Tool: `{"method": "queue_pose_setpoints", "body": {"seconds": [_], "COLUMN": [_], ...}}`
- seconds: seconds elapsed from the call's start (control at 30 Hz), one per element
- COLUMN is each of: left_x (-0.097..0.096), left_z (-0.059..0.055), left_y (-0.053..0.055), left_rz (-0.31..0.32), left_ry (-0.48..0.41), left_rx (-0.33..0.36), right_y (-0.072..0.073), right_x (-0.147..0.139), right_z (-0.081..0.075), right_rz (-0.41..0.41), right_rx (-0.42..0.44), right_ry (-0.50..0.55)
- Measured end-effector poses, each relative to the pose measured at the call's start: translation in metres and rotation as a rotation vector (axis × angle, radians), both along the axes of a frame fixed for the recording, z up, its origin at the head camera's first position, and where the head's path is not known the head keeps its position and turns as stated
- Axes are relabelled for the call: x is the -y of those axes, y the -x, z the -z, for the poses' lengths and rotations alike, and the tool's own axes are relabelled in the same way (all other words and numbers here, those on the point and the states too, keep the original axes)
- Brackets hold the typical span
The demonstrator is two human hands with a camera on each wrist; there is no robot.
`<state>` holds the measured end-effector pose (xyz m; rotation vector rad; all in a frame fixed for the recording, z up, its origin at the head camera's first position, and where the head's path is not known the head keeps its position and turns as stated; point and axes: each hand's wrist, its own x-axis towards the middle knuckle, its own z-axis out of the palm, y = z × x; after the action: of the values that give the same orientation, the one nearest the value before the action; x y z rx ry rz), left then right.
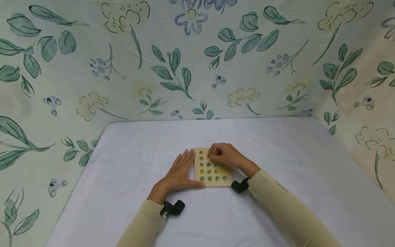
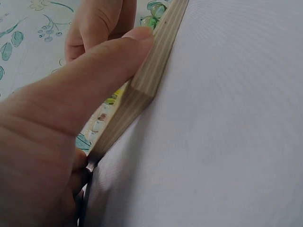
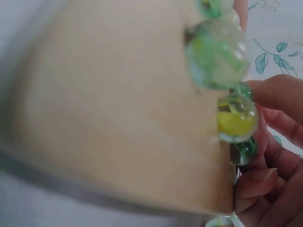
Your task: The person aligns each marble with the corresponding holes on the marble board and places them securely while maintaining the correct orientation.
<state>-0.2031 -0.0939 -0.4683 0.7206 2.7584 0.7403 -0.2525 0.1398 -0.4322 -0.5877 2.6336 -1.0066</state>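
Note:
A square light-wood board (image 1: 213, 184) lies on the white cloth, with rows of glass marbles (image 1: 217, 178) sitting on it, green and yellow swirls inside them. My left hand (image 1: 179, 174) rests at the board's left side with straight fingers, its thumb (image 2: 113, 59) lying against the near edge. Over the upper part of the board, my right hand (image 1: 229, 156) has thumb and fingertips brought together, pinching a small marble that they mostly hide. Close up in the right wrist view, a yellow-swirled marble (image 3: 236, 119) stands beside the curled fingers (image 3: 284, 101).
White cloth (image 1: 148, 144) covers the table around the board. Behind and at the sides hangs a fabric (image 1: 185, 106) printed with leaves and flowers. A black wrist camera (image 1: 173, 208) sits on the left wrist and another black camera (image 1: 240, 185) on the right.

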Motion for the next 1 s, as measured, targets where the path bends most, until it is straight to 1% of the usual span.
{"method": "queue_pose_setpoints", "body": {"seconds": [0.13,0.2,0.4,0.57,0.73,0.9,1.0], "left_x": [0.0022,0.003,0.0027,0.0019,0.0015,0.0008,-0.0008], "left_z": [-0.0031,-0.004,-0.0014,0.0006,0.0002,-0.0006,-0.0016], "left_y": [0.0014,0.001,-0.004,-0.0061,-0.005,-0.0035,-0.0028], "left_rz": [-0.008,-0.014,-0.008,-0.004,-0.003,-0.004,-0.001], "left_ry": [0.001,-0.007,-0.022,-0.017,-0.021,-0.006,-0.022], "left_rx": [-0.015,-0.015,0.017,0.012,0.018,0.022,0.019], "right_y": [0.0011,0.0019,-0.003,-0.0055,-0.0042,-0.003,-0.0026], "right_x": [0.0042,0.006,0.0051,0.0045,0.004,0.0024,-0.0004], "right_z": [-0.0048,-0.0056,-0.001,0.0006,0.0002,-0.0023,-0.0051], "right_rz": [-0.012,-0.006,-0.004,-0.009,-0.013,-0.018,-0.007], "right_rx": [-0.002,0.002,0.013,0.009,0.012,0.022,0.037], "right_ry": [0.001,-0.005,-0.04,-0.043,-0.044,-0.048,-0.043]}}
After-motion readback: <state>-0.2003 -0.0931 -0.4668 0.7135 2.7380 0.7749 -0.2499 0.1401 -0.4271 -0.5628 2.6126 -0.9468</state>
